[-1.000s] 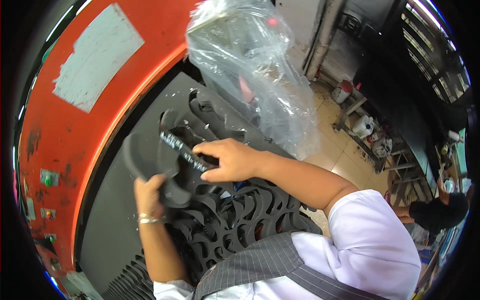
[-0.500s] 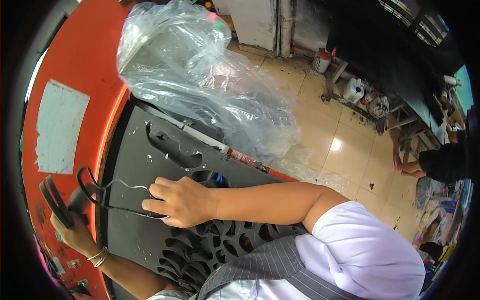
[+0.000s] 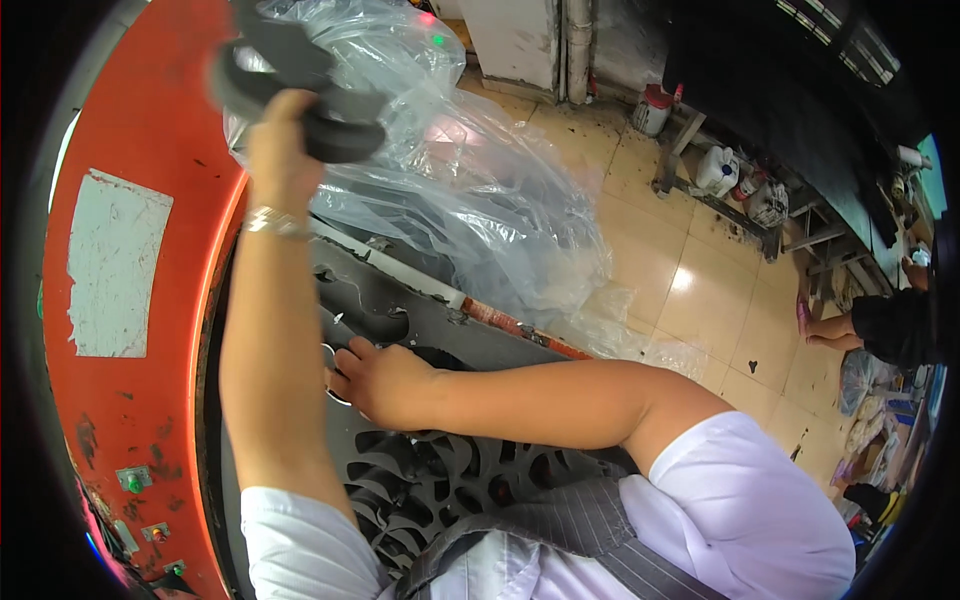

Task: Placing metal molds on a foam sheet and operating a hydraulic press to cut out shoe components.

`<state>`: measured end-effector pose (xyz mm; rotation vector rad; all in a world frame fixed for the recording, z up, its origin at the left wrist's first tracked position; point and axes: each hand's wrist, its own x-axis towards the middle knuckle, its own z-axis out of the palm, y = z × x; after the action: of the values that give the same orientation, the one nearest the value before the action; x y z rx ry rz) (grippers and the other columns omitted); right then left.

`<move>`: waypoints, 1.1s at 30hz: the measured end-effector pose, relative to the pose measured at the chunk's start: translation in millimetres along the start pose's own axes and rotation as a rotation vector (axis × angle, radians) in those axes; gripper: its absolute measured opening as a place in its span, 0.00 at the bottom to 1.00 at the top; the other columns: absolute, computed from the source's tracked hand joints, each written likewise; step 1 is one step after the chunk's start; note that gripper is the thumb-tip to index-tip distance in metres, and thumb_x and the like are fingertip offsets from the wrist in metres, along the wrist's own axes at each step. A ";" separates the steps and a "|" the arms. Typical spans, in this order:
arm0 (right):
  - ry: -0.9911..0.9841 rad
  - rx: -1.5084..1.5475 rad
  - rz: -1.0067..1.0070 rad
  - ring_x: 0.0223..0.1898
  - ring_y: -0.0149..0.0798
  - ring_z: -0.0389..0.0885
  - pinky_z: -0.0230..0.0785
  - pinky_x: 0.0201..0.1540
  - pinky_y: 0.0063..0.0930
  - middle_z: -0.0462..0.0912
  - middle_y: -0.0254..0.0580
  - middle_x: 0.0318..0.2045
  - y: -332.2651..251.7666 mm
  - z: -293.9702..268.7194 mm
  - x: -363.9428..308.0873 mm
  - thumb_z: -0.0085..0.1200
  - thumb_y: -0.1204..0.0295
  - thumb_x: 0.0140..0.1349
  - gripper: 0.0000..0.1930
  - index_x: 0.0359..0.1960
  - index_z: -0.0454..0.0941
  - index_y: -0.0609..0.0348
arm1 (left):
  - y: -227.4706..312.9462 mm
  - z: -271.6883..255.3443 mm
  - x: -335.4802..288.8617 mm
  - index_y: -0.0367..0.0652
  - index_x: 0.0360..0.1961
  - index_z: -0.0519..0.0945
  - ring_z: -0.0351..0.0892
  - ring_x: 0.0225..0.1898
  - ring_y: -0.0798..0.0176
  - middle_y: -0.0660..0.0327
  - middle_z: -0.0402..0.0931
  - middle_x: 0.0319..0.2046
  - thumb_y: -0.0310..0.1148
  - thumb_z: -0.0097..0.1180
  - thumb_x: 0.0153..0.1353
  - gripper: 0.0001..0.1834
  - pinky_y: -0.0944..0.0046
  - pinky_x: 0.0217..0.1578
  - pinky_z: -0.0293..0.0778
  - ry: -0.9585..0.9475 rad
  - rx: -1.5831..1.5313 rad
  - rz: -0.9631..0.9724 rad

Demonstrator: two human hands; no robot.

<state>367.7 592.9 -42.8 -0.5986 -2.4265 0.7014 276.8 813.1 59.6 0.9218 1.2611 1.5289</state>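
Note:
My left hand [image 3: 284,150] is raised over the far side of the red machine, closed around dark grey curved foam-like pieces [image 3: 345,137] that are smeared by motion. Below them lies a large clear plastic bag [image 3: 470,210]. My right hand [image 3: 392,388] rests low over a dark grey sheet [image 3: 345,290], its fingers closed on a thin metal-strip cutting die [image 3: 334,376]. Only a pale bit of the die's edge shows; my left forearm covers the rest. Many curved cut-outs [image 3: 450,460] pierce the sheet nearer my body.
The machine's red housing [image 3: 150,130] curves along the left, with a green button [image 3: 135,483] low on it. A tiled floor [image 3: 650,250] stretches to the right. By the dark bench [image 3: 800,120] stand a white jug [image 3: 717,171] and a red-lidded tub [image 3: 652,110]. Another person [image 3: 880,325] is at far right.
My left hand has swung up and away from the lower left to above the plastic bag, carrying the dark pieces. The right hand has shifted slightly, keeping hold of the die.

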 end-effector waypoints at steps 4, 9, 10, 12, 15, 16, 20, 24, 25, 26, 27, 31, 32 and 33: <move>-0.134 0.033 0.012 0.49 0.48 0.72 0.79 0.34 0.34 0.72 0.47 0.48 -9.3 2.0 9.8 0.56 0.69 0.53 0.21 0.50 0.74 0.62 | -98.8 -101.4 21.7 0.25 0.41 0.77 0.79 0.47 0.45 0.40 0.78 0.45 0.37 0.63 0.43 0.27 0.54 0.49 0.72 -0.022 1.220 0.059; -0.082 0.021 0.023 0.52 0.54 0.71 0.79 0.37 0.39 0.70 0.53 0.51 5.9 -7.4 -4.6 0.55 0.71 0.52 0.20 0.47 0.75 0.66 | -98.5 -55.1 29.7 0.27 0.42 0.79 0.77 0.52 0.41 0.38 0.75 0.50 0.38 0.60 0.47 0.26 0.56 0.52 0.72 -0.212 1.617 -0.325; -0.085 0.033 -0.016 0.52 0.54 0.71 0.79 0.37 0.39 0.70 0.53 0.51 -1.5 -5.6 -2.9 0.55 0.71 0.52 0.20 0.47 0.75 0.66 | -102.8 -69.1 33.6 0.29 0.38 0.83 0.78 0.50 0.41 0.38 0.75 0.51 0.39 0.59 0.50 0.21 0.57 0.52 0.72 -0.216 1.812 -0.348; -0.095 -0.003 -0.015 0.56 0.51 0.69 0.78 0.44 0.35 0.72 0.54 0.51 0.4 -4.4 -4.4 0.51 0.74 0.54 0.20 0.50 0.74 0.67 | -119.7 -79.6 21.3 0.35 0.44 0.82 0.78 0.51 0.43 0.39 0.74 0.52 0.38 0.52 0.57 0.20 0.56 0.52 0.73 -0.560 2.140 0.002; -0.164 -0.022 0.037 0.61 0.56 0.65 0.78 0.45 0.36 0.70 0.59 0.56 22.6 -5.8 -12.1 0.52 0.73 0.54 0.22 0.51 0.72 0.70 | -119.1 -12.8 -16.6 0.39 0.60 0.71 0.66 0.63 0.43 0.41 0.68 0.59 0.42 0.48 0.61 0.28 0.42 0.60 0.62 -0.503 2.197 -0.095; -0.161 0.029 0.037 0.63 0.57 0.63 0.78 0.45 0.36 0.69 0.61 0.57 19.1 -2.3 -10.3 0.52 0.73 0.54 0.22 0.52 0.72 0.71 | -115.1 -17.8 -17.5 0.39 0.61 0.70 0.62 0.66 0.43 0.39 0.64 0.62 0.48 0.50 0.61 0.32 0.40 0.62 0.59 -0.528 2.318 -0.037; -0.253 0.150 0.089 0.55 0.54 0.69 0.74 0.50 0.40 0.73 0.56 0.50 -0.5 -25.7 3.6 0.57 0.73 0.52 0.31 0.59 0.64 0.74 | -65.5 -53.1 -5.3 0.33 0.61 0.67 0.60 0.66 0.39 0.37 0.57 0.65 0.69 0.67 0.35 0.60 0.49 0.64 0.59 -0.244 1.595 -0.274; -0.181 0.280 0.069 0.53 0.54 0.67 0.65 0.58 0.38 0.72 0.53 0.48 17.9 -38.6 -5.0 0.64 0.76 0.47 0.44 0.66 0.54 0.72 | 10.0 -79.0 -45.4 0.37 0.57 0.74 0.74 0.55 0.52 0.47 0.75 0.54 0.48 0.62 0.57 0.32 0.58 0.55 0.68 -0.313 0.976 0.462; -0.187 0.285 0.061 0.53 0.54 0.67 0.65 0.58 0.38 0.72 0.53 0.48 20.9 -40.6 -7.4 0.64 0.76 0.47 0.44 0.66 0.54 0.72 | 32.6 -90.2 -70.4 0.41 0.57 0.76 0.75 0.52 0.55 0.51 0.76 0.54 0.44 0.61 0.60 0.27 0.59 0.55 0.69 -0.242 1.084 0.573; -0.181 0.267 0.066 0.55 0.53 0.66 0.64 0.59 0.38 0.71 0.53 0.50 24.7 -43.5 -10.7 0.65 0.76 0.47 0.44 0.66 0.54 0.70 | 39.7 -106.0 -92.4 0.39 0.56 0.76 0.77 0.51 0.57 0.51 0.77 0.52 0.41 0.61 0.60 0.26 0.61 0.54 0.70 -0.198 0.989 0.520; -0.174 0.248 0.073 0.56 0.53 0.65 0.63 0.60 0.39 0.71 0.53 0.51 27.3 -45.9 -13.6 0.65 0.76 0.47 0.45 0.67 0.53 0.69 | 34.2 -123.9 -115.2 0.36 0.54 0.76 0.79 0.49 0.60 0.51 0.78 0.49 0.37 0.60 0.61 0.23 0.61 0.53 0.71 -0.079 0.856 0.450; -0.161 0.258 0.109 0.56 0.52 0.64 0.61 0.61 0.39 0.70 0.49 0.58 33.1 -46.4 -21.0 0.70 0.71 0.45 0.50 0.69 0.52 0.64 | -35.4 -207.9 -196.1 0.37 0.63 0.66 0.73 0.56 0.57 0.48 0.75 0.53 0.37 0.59 0.62 0.31 0.58 0.58 0.67 0.193 0.849 0.174; -0.173 0.251 0.109 0.56 0.52 0.64 0.61 0.61 0.39 0.70 0.49 0.58 27.8 -44.2 -19.6 0.70 0.71 0.45 0.50 0.69 0.52 0.64 | -52.3 -214.3 -215.1 0.36 0.66 0.62 0.69 0.61 0.55 0.47 0.72 0.57 0.36 0.56 0.63 0.32 0.55 0.63 0.60 0.223 0.637 0.062; -0.146 0.269 0.114 0.56 0.52 0.65 0.61 0.60 0.40 0.71 0.48 0.57 24.1 -42.8 -18.2 0.71 0.70 0.44 0.51 0.69 0.51 0.64 | -57.0 -210.4 -228.3 0.35 0.67 0.60 0.66 0.64 0.54 0.47 0.69 0.60 0.37 0.53 0.65 0.32 0.54 0.66 0.53 0.174 0.844 0.125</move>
<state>413.4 616.4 -32.8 -0.5970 -2.3845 1.1334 158.1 536.6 -35.8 1.4287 2.0719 1.1654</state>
